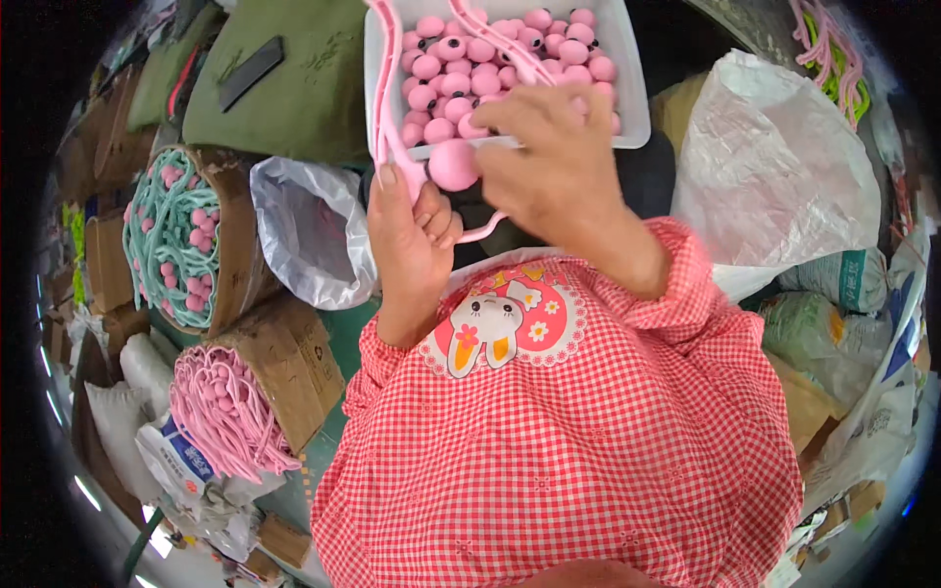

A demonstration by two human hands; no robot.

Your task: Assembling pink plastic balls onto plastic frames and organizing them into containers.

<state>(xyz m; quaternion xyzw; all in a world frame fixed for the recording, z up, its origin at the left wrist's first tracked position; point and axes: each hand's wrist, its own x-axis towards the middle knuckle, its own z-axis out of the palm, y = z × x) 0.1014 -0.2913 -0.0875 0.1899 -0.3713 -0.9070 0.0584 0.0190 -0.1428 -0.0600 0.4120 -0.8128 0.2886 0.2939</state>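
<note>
My left hand is closed around the lower part of a pink, rubbery forked strap, thumb upright along it. One long arm of the strap rises past the tub's left edge. A large smooth pink ball sits against the strap just right of my left fingers. Over the ball's right side is my right hand, fingers bent and smeared by motion; their grip is unclear. A second pink strand runs down to the back of that hand. Below it, a thin pink tail curves out.
Ahead stands a white tub of pink balls with black spots. At left are a clear bag, a carton of green straps with pink balls and a carton of pink straps. A white sack stands right.
</note>
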